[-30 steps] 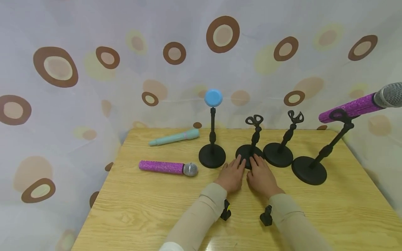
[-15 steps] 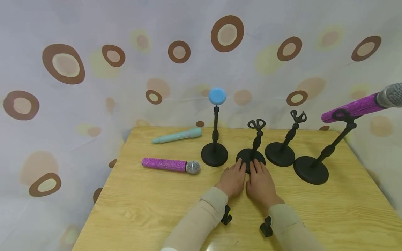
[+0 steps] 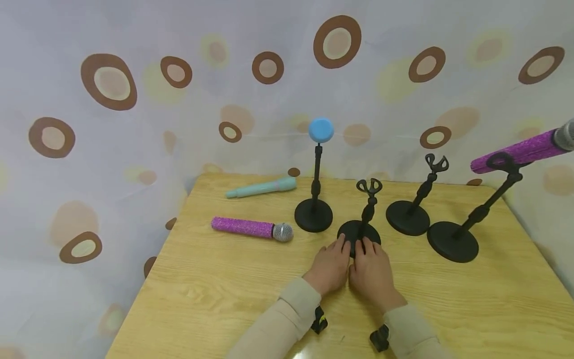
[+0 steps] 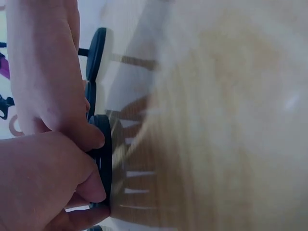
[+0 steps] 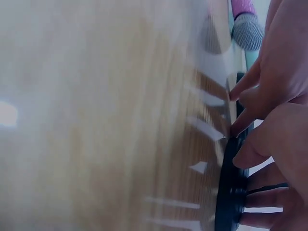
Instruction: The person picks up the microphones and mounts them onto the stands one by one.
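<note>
Both hands hold the round black base of a microphone stand (image 3: 368, 212), whose double-loop clip stands free at the top. My left hand (image 3: 329, 267) is on the base's near left part, my right hand (image 3: 373, 271) just beside it on the right. In the left wrist view the left thumb (image 4: 94, 187) lies against the base's edge. The right wrist view shows the right thumb (image 5: 248, 156) at the rim and the right fingers (image 5: 264, 197) over the base's top. The hands hide part of the base's near side.
Left of it stands a stand with a blue disc (image 3: 321, 130). To the right are an unloaded stand (image 3: 421, 192) and one bearing a purple microphone (image 3: 520, 149). Another purple microphone (image 3: 244, 227) and a teal microphone (image 3: 262, 188) lie on the wooden table (image 3: 202, 294).
Both hands have drawn the held stand toward the person, away from the row of other stands. The head view has shifted slightly. The other stands and microphones stay in place.
</note>
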A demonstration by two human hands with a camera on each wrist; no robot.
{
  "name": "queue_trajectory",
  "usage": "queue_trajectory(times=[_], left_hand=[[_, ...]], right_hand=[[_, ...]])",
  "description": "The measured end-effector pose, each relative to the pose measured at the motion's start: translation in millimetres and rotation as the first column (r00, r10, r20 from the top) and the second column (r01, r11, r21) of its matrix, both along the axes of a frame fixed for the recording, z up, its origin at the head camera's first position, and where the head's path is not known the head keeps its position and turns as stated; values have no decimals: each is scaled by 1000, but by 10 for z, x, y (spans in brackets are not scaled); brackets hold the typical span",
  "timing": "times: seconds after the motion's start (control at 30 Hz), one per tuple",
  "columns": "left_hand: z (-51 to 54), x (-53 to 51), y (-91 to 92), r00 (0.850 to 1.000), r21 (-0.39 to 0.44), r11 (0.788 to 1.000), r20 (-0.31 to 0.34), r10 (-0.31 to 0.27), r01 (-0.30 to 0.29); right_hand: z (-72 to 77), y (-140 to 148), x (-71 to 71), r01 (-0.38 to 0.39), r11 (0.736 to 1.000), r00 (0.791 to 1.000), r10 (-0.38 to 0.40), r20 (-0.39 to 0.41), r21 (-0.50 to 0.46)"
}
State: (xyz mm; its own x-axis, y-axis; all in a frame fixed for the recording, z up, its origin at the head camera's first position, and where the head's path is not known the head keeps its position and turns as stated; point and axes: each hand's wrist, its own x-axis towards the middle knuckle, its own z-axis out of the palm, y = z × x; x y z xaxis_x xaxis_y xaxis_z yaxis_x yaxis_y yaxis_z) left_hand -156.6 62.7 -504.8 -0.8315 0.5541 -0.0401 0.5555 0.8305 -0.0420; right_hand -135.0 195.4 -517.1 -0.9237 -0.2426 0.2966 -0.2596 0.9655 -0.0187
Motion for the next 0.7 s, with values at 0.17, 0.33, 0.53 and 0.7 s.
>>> queue_trajectory(times=[0.17, 0.33, 0.53, 0.7], left_hand=[[-36, 196, -80, 999, 62, 997, -32, 43, -41], [-44, 331, -143, 995, 73, 995, -63, 72, -68], [-59, 510, -267, 987, 22, 999, -154, 43, -40], [-38, 611, -275, 989, 4, 998, -134, 59, -59]], right_hand=[[-25, -113, 192, -37, 999, 997, 35, -63, -38], [-18, -218, 366, -40, 997, 997, 36, -66, -63], [65, -262, 526, -42, 991, 998, 48, 46, -124], [241, -77, 488, 10, 935, 969, 79, 235, -354]])
